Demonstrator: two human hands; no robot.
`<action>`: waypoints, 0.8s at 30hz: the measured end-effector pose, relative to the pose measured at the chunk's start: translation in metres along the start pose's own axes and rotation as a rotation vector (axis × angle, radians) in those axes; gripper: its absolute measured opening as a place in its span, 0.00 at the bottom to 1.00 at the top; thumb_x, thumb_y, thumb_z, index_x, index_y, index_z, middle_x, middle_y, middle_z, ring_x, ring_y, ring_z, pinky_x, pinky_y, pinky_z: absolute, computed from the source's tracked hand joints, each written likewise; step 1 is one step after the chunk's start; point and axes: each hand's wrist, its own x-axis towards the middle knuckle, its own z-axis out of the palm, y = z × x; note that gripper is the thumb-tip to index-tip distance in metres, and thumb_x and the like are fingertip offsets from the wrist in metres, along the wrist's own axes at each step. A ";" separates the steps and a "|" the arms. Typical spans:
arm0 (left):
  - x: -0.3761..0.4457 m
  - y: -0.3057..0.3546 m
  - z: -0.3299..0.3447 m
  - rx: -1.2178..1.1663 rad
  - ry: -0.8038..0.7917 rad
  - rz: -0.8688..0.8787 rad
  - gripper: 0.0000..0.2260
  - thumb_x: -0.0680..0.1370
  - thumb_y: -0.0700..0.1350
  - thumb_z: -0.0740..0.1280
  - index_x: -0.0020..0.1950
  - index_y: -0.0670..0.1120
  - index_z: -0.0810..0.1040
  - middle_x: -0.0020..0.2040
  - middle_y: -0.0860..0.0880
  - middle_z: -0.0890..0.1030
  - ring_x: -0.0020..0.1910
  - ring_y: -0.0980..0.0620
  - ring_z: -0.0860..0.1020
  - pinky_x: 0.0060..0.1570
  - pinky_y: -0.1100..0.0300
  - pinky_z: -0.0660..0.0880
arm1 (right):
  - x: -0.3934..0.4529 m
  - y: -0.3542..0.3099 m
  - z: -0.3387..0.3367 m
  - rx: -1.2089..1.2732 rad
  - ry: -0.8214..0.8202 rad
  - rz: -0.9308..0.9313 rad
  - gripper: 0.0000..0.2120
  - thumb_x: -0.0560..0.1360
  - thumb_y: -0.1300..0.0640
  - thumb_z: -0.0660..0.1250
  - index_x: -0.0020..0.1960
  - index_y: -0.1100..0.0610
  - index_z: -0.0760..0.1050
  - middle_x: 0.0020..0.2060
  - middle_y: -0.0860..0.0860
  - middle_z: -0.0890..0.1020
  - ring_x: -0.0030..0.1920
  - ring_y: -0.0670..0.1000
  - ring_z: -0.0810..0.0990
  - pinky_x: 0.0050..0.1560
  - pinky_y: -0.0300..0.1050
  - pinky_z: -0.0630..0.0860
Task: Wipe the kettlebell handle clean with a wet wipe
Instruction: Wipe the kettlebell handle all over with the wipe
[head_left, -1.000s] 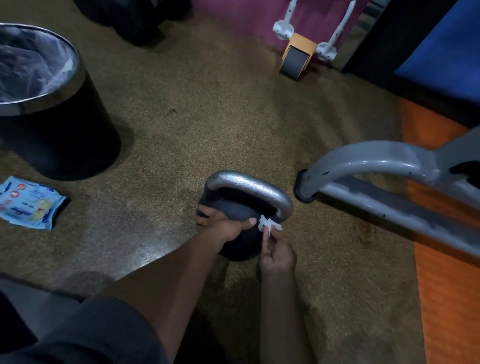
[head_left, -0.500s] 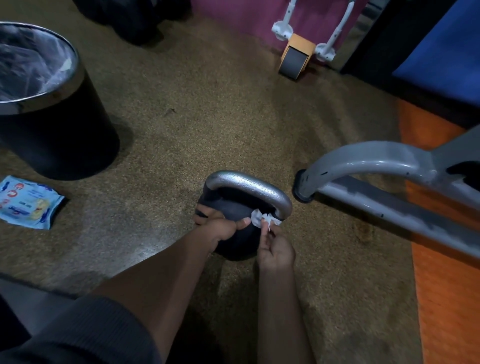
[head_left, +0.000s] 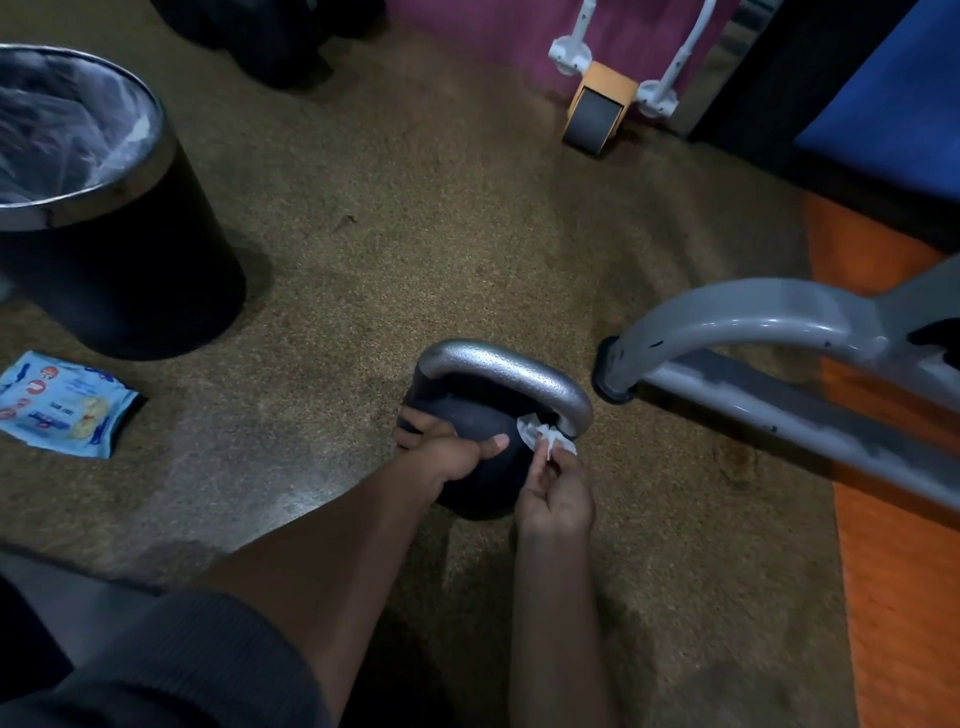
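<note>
Brown speckled floor (head_left: 467, 249) throughout. At left, black lined bin (head_left: 104, 249); at right, grey machine frame (head_left: 779, 364). Centre, upright on the floor: black kettlebell (head_left: 467, 415), silver handle (head_left: 509, 371) on top. Left hand (head_left: 447, 452) clasped round the bell's body. Blue wipe packet (head_left: 62, 405) flat beside the bin. Right hand (head_left: 558, 493) pinching the white wet wipe (head_left: 540, 434) against the handle's right end.

Single head-worn wide-angle view, looked steeply down and forward at floor (head_left: 467, 234). Close range: hands (head_left: 558, 499) near bottom centre, forearms ran in from lower edge. Bin (head_left: 104, 249) far left, bench frame (head_left: 779, 364) right. No second view.
</note>
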 end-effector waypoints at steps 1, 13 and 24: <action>0.000 0.000 0.000 -0.001 -0.001 -0.001 0.65 0.63 0.65 0.78 0.80 0.44 0.34 0.80 0.41 0.44 0.80 0.42 0.50 0.75 0.42 0.60 | 0.001 0.004 0.000 -0.001 0.025 -0.006 0.05 0.79 0.68 0.61 0.45 0.65 0.74 0.49 0.59 0.80 0.54 0.52 0.79 0.50 0.39 0.81; -0.004 0.003 -0.002 0.012 -0.020 0.007 0.64 0.66 0.64 0.77 0.80 0.43 0.32 0.81 0.40 0.42 0.80 0.41 0.49 0.76 0.42 0.58 | 0.006 0.006 0.002 0.062 0.013 0.001 0.05 0.79 0.68 0.61 0.52 0.68 0.75 0.51 0.59 0.80 0.52 0.51 0.79 0.46 0.35 0.81; -0.002 0.001 -0.002 0.030 -0.019 0.010 0.65 0.65 0.65 0.77 0.79 0.43 0.32 0.81 0.40 0.42 0.80 0.40 0.48 0.76 0.42 0.57 | 0.000 0.009 0.008 0.034 0.057 -0.034 0.05 0.78 0.69 0.61 0.47 0.65 0.75 0.47 0.57 0.79 0.47 0.49 0.80 0.46 0.38 0.80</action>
